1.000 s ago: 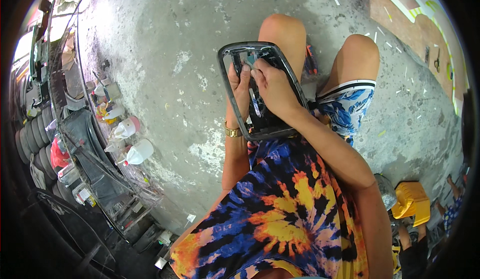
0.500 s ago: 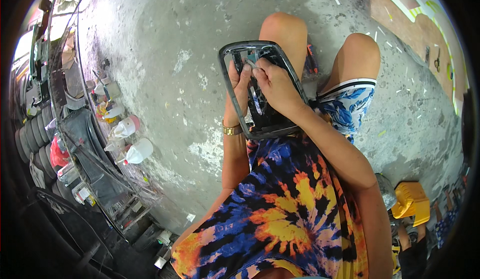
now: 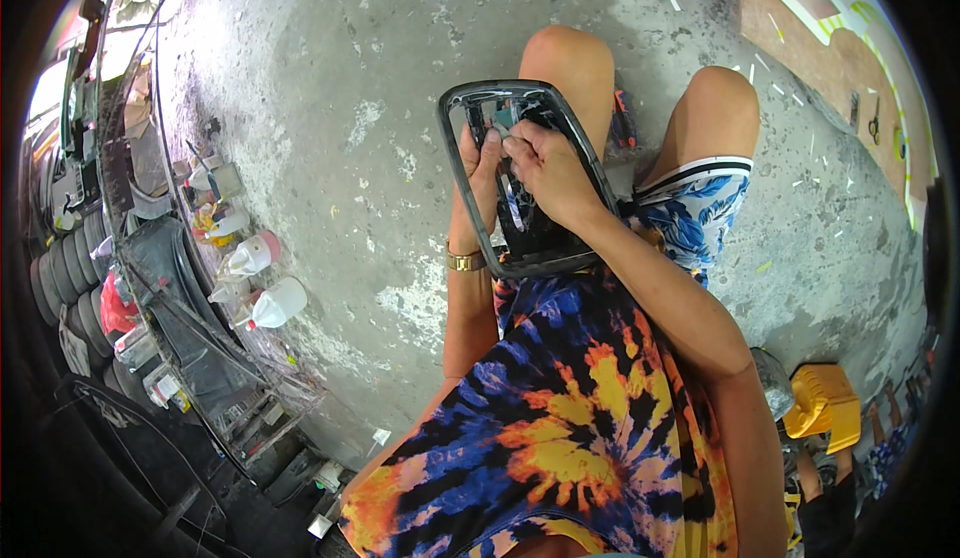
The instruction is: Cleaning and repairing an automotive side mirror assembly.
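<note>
On the stained concrete floor (image 3: 350, 193) sits a white jug (image 3: 280, 302), and just beyond it is a second jug (image 3: 250, 256) (this one pinkish at one end). Left of the white jug are a red bag (image 3: 118, 308) and, farther left, a dark row of what look like tyres (image 3: 90, 243). Well to its right is a yellow plastic container (image 3: 822, 403); far right and beyond it, scissors (image 3: 876, 123) lie on a brown sheet (image 3: 790, 23).

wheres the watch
In the head view, left of centre, the gold watch is on the left wrist, beside the lower left corner of the black frame.
</note>
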Demonstrator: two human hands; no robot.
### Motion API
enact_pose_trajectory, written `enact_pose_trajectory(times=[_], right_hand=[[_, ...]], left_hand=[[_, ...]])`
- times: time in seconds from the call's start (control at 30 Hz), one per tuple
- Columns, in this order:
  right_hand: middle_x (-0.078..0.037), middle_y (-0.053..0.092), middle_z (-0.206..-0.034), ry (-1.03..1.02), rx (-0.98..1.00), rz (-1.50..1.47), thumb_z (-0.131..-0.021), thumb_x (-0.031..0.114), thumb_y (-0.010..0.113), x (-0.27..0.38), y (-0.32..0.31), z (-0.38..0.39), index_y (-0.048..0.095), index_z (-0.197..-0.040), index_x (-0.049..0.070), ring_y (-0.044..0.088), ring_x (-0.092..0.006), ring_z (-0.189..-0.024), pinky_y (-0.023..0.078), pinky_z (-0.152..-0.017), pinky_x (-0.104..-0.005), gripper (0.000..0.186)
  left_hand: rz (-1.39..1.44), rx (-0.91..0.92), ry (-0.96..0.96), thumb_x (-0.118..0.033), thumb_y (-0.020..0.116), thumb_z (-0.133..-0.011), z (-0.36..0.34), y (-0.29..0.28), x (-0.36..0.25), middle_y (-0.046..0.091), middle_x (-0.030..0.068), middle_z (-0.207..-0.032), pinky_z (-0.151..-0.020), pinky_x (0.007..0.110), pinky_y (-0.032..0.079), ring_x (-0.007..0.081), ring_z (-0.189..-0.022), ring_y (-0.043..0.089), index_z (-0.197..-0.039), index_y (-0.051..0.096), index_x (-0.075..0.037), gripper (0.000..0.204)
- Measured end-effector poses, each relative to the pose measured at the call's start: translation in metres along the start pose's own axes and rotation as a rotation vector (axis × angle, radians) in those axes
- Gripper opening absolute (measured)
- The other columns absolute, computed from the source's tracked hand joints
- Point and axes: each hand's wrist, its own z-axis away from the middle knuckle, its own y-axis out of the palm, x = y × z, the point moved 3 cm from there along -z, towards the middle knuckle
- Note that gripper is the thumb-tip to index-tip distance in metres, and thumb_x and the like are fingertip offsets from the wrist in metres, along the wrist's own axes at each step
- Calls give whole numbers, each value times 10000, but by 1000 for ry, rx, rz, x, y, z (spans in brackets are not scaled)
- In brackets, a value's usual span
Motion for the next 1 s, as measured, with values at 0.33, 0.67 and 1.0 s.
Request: enact_pose_trajectory(times=[0.33,0.67,1.0], right_hand=[[-250,462,-725,-219,-138,269,-961,63,526,14,-1,5,489,-881,-15,359,-397,-621,400,-552,-383,118],[97,398,-636,344,152,-444,-1006,222,530,12,-5,3,507,-827,126,301,16,-482,205,-397,-188,205],[80,388,-633,326,297,-808,-1014,229,520,5,-18,11,526,-863,115,269,11,-469,184,-387,-171,189]], left_hand=[[-57,-35,18,-228,501,-1027,-7,0,6,600,-37,-963,-736,232,447,53,-843,511,-1209,547,-86,236],[42,-55,-51,-177,506,-1019,-6,0,9,580,-66,-853,-649,206,453,29,-758,536,-1075,586,-141,105],[-104,76,40,-233,497,-1026,-7,7,1,572,-52,-865,-709,242,471,51,-796,542,-1086,548,-130,129]])
